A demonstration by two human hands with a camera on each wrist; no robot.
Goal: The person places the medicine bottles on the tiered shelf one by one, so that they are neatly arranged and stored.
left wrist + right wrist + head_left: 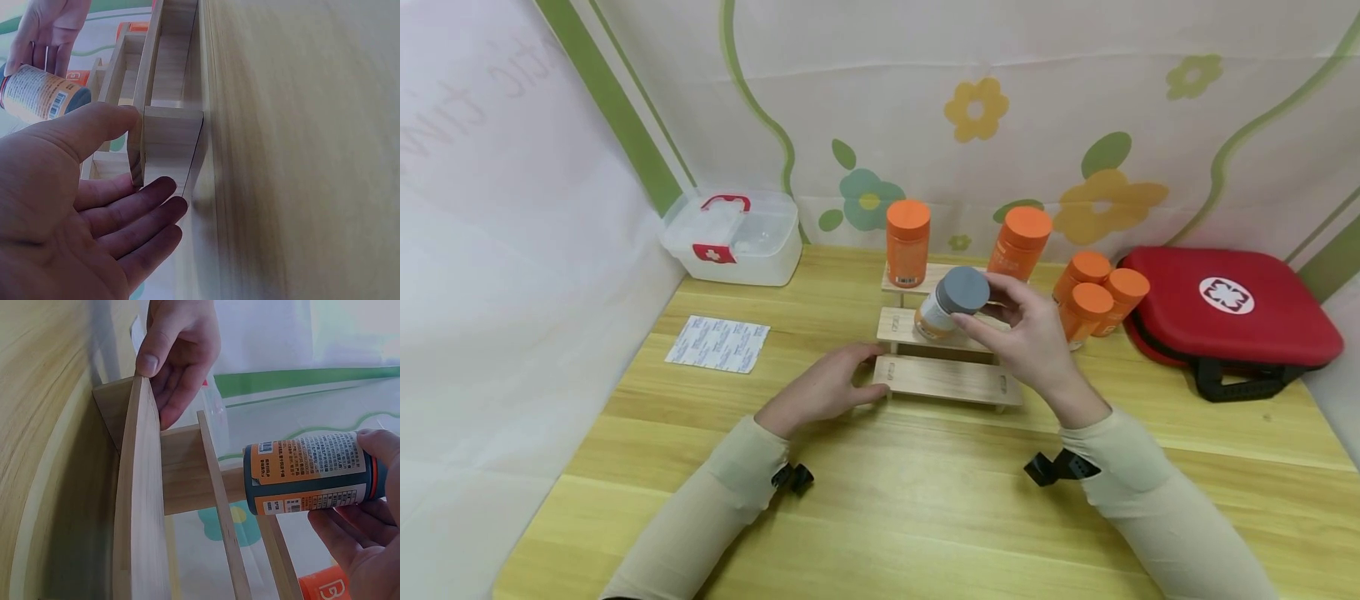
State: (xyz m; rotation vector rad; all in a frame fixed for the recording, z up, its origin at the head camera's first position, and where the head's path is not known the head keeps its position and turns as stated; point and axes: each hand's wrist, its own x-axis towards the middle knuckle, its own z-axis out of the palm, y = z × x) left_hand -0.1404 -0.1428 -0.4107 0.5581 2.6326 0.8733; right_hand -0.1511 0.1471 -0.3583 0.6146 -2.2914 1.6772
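A three-step wooden display rack [945, 377] stands on the table. My left hand [829, 390] grips the left end of its lowest step, thumb on top and fingers at the end, as the left wrist view shows. My right hand [1033, 337] holds a grey-capped pill bottle [934, 319] by its cap, tilted over the middle step. In the right wrist view the bottle [306, 472] shows an orange and white printed label; whether its base touches the step I cannot tell. On the top step stand an orange bottle [907, 246] at left and another orange bottle [1019, 242] at right.
Three orange-capped bottles [1088, 307] cluster right of the rack, beside a red first-aid case [1232, 312] with a black handle. At the back left sits a clear first-aid box [737, 242]. A printed white packet [718, 342] lies left of the rack. A patterned curtain [880, 100] hangs behind.
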